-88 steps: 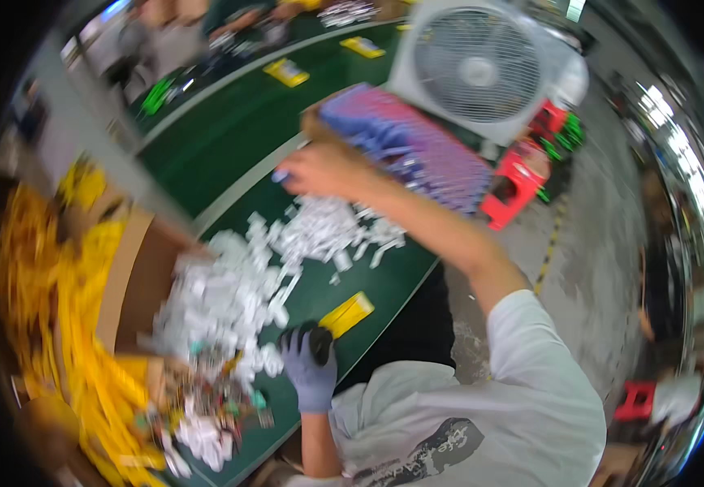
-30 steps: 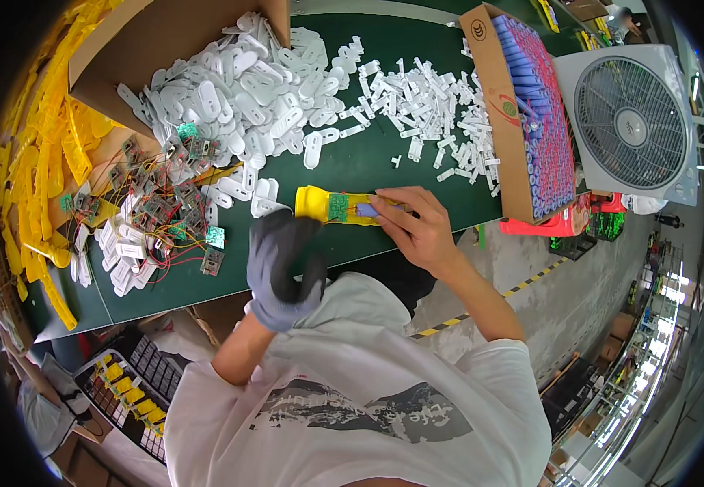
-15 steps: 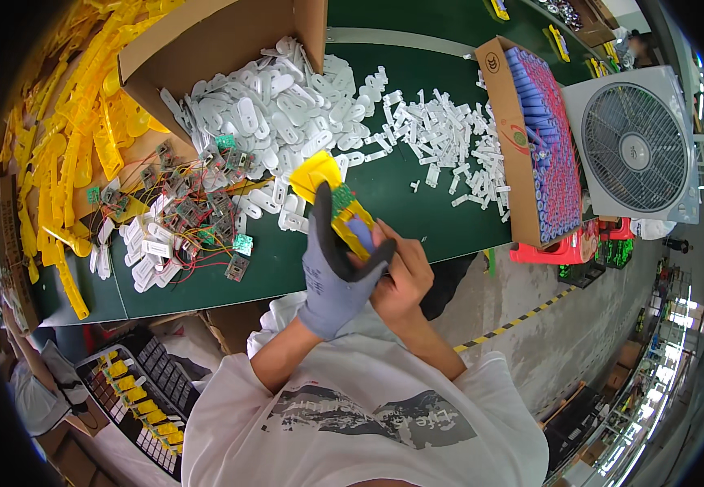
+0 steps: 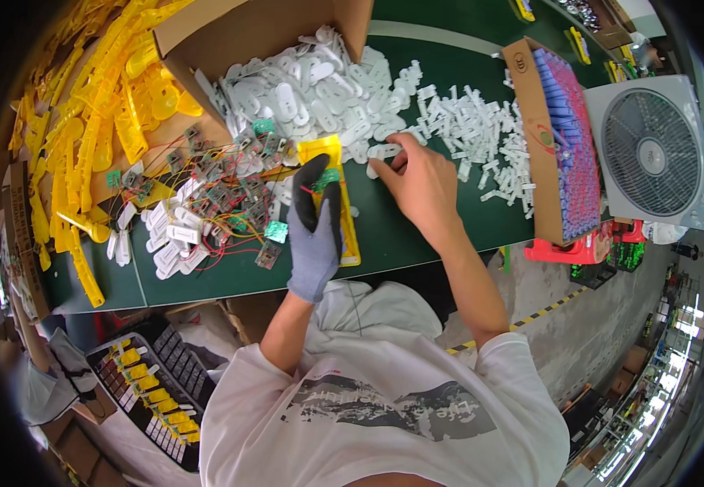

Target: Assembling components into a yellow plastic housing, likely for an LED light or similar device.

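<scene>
My left hand [image 4: 316, 243], in a grey glove with dark fingertips, grips a long yellow plastic casing [image 4: 347, 235] near the table's front edge. Its fingers lie over the casing's left side and hide part of the inside. A small green circuit board [image 4: 329, 177] shows in the casing's upper part, by the fingertips. To the right, my bare right hand [image 4: 425, 187] has thumb and forefinger closed on a small white plastic piece [image 4: 382, 152] at the edge of the heap of white oval covers [image 4: 303, 97].
Circuit boards with wires [image 4: 222, 199] tangle at left beside yellow casings [image 4: 84, 162]. A cardboard box [image 4: 263, 24] lies behind the covers. Small white parts [image 4: 482, 134] lie right, before a carton [image 4: 540, 154] of purple cylindrical cells and a fan [image 4: 652, 150]. A black tray [image 4: 165, 357] sits lower left.
My right hand has left the yellow casing and moved forward and right to a white piece. My left hand has lowered the casing toward the table and turned it more upright in view.
</scene>
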The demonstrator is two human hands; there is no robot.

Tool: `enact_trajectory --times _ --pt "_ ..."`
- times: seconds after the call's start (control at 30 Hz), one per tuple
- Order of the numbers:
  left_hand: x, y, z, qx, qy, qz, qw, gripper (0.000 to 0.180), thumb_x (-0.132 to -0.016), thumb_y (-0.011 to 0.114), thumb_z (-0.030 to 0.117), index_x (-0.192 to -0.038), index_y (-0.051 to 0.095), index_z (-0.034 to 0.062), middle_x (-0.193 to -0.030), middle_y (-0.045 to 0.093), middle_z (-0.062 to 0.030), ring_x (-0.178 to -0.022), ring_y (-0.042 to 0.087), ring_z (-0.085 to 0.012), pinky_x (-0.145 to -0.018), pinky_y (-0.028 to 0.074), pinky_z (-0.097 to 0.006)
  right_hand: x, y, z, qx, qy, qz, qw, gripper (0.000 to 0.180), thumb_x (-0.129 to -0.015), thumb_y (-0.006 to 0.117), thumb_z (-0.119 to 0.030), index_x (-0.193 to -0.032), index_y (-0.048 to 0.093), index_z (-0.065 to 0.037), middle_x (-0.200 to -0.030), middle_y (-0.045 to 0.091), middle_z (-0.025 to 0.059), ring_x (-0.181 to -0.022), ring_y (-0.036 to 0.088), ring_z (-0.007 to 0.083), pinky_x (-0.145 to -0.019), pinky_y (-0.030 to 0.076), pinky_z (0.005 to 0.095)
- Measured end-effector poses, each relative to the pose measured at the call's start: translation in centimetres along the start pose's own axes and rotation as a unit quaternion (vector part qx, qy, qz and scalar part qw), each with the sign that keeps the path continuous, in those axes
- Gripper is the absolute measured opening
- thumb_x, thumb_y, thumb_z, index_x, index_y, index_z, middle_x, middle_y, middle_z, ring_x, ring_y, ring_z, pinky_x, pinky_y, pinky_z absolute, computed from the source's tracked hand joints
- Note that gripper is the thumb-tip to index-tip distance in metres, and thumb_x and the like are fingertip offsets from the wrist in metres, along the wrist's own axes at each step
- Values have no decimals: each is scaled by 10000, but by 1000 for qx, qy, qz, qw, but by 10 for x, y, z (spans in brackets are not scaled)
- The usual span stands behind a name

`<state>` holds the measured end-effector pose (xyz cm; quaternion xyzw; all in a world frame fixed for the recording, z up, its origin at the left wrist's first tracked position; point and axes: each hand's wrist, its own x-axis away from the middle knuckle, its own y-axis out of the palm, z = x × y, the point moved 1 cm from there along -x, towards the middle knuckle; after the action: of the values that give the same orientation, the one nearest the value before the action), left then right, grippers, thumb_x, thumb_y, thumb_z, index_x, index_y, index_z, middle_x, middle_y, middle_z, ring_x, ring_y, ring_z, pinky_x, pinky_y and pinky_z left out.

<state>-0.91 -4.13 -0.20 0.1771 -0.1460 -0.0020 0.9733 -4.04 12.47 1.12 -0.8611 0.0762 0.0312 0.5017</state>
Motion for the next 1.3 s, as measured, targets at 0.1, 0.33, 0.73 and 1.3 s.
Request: enact_trajectory --times 0.1,0.33,0.73,1.3 --pt "-5 -8 -17 -77 52 4 996 288 -949 497 32 -1237 506 20 -1079 569 -65 -835 510 -69 -708 427 -194 -1 6 -1 -87 30 -43 995 297 -781 733 -175 -1018 615 -40 -651 638 81 -595 644 248 -533 476 352" --pt "-2 -2 -1 -62 37 -40 997 268 -950 514 53 -1217 525 30 -894 572 -41 -723 516 -60 -597 436 -232 23 5 -2 -480 113 -115 862 267 -816 738 -105 -1038 648 13 -648 595 5 -602 556 47 -559 424 195" --pt "0 0 5 -224 133 -88 962 287 -911 538 16 -1197 559 18 -898 619 -67 -743 528 -95 -688 455 -255 34 0 1 -402 62 -63 911 112 -790 761 -54 -811 667 4 -653 660 43 -540 564 52 -511 451 188" --pt "6 52 -8 -196 176 -89 961 341 -919 493 -9 -1260 494 -1 -1125 579 -131 -1010 564 -167 -879 453 -291 70 18 8 -637 35 82 766 402 -868 603 78 -1266 555 39 -1229 591 156 -1040 596 164 -937 462 282"
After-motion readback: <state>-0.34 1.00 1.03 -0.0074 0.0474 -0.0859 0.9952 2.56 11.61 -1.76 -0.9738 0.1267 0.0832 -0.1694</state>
